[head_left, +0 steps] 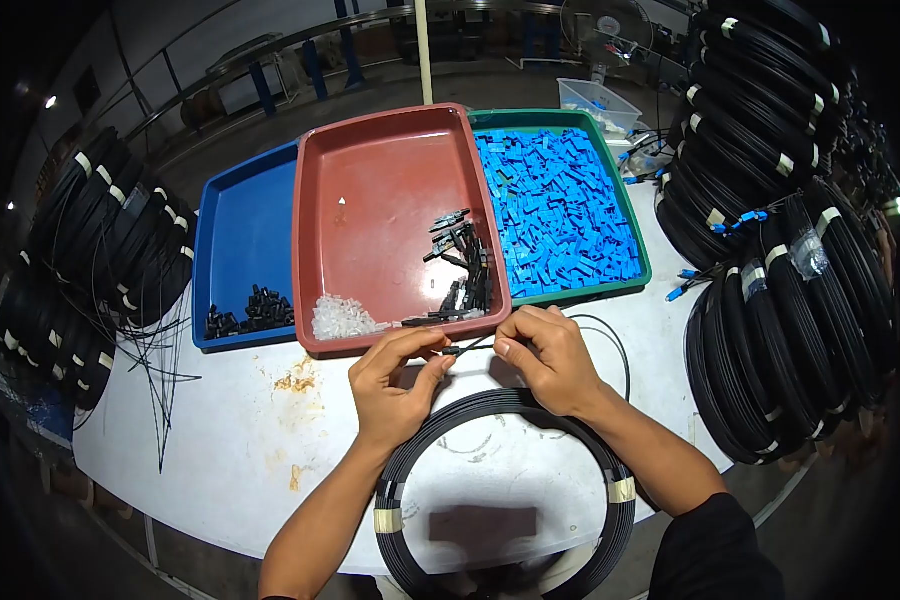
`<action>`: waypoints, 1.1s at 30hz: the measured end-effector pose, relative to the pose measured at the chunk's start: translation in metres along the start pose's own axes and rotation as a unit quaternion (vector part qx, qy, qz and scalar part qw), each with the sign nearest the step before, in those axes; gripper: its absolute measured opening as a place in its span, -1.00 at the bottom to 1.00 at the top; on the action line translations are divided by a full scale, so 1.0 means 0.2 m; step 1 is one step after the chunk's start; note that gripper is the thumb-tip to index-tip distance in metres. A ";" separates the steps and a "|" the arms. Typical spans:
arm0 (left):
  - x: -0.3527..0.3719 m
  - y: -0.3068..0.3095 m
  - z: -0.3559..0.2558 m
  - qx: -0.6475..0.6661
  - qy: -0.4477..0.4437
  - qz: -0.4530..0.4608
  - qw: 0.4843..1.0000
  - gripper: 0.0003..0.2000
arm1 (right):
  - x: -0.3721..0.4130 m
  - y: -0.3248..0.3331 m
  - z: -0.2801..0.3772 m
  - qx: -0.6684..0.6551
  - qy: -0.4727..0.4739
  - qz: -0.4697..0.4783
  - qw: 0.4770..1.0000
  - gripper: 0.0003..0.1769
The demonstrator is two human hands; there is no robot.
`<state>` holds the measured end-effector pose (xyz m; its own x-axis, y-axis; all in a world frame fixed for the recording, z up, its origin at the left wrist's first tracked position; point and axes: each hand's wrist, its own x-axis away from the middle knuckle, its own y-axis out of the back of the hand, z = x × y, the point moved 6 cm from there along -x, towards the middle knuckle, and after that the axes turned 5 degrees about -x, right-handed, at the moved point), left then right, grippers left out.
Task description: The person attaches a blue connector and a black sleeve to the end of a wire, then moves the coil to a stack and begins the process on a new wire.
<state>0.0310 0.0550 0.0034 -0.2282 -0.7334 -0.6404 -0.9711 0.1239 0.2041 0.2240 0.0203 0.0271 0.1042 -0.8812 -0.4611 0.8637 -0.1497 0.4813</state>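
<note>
My left hand (395,385) pinches a small black sleeve-like connector part (452,351) between thumb and fingertips. Beside it, my right hand (550,360) is closed on a thin black cable (482,341), whose end meets that part; whether it sits inside cannot be made out. Below both hands lies a coil of black cable (510,402), bound with pale tape and reaching the table's near edge. Just beyond the hands stands a red tray (370,220) with black connector parts (468,265) and small clear-white pieces (340,318).
A blue tray (245,225) holding black caps stands left of the red one. Blue connectors fill a green tray (635,235) at right. Cable coils are stacked on the left (110,240) and right (770,340) of the white table (230,450). Loose cable ends hang at left.
</note>
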 end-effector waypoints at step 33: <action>-0.03 -0.01 -0.08 -0.079 -0.012 0.045 0.996 -0.85 | 0.02 -0.01 0.08 0.095 0.120 -0.006 0.988 -0.90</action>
<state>0.0364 0.0490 0.0188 -0.3167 -0.7075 -0.6317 -0.9242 0.0803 0.3734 0.2150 0.0104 0.0363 0.2278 -0.7500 -0.6210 0.7599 -0.2618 0.5949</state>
